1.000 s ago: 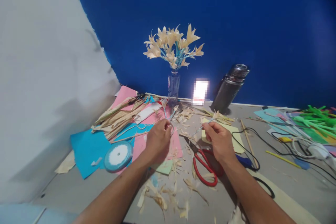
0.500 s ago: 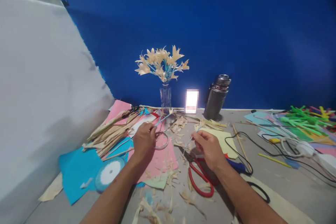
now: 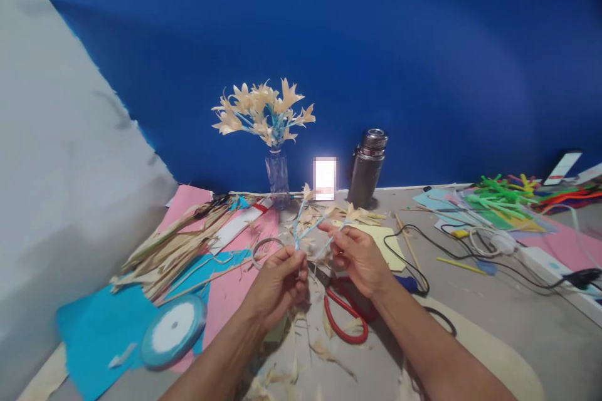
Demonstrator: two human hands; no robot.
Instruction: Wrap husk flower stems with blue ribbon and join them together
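Note:
My left hand (image 3: 281, 283) is closed, pinching a forked sprig (image 3: 296, 232) of blue-wrapped stems with small cream husk flowers at their tips. To its right, my right hand (image 3: 360, 260) grips a separate blue-wrapped flower stem (image 3: 330, 242), topped by a cream husk bloom. The two hands are close together above the table, the stems nearly meeting between them. Under and beside my right hand lie red-handled scissors (image 3: 348, 324), partly hidden. Behind my left hand rests a ring-shaped coil (image 3: 263, 247).
A clear vase (image 3: 278, 178) with husk flowers stands at the back, near a dark thermos (image 3: 365, 172). Left are dried husks (image 3: 183, 247), a ribbon spool (image 3: 174, 331) and blue paper (image 3: 101, 332). Green pipe cleaners (image 3: 501, 197), cables and a power strip (image 3: 548, 266) lie right.
My left hand has moved in toward my right and turned, bringing its sprig beside the other stem. The view has swung right, showing more of the table's right side.

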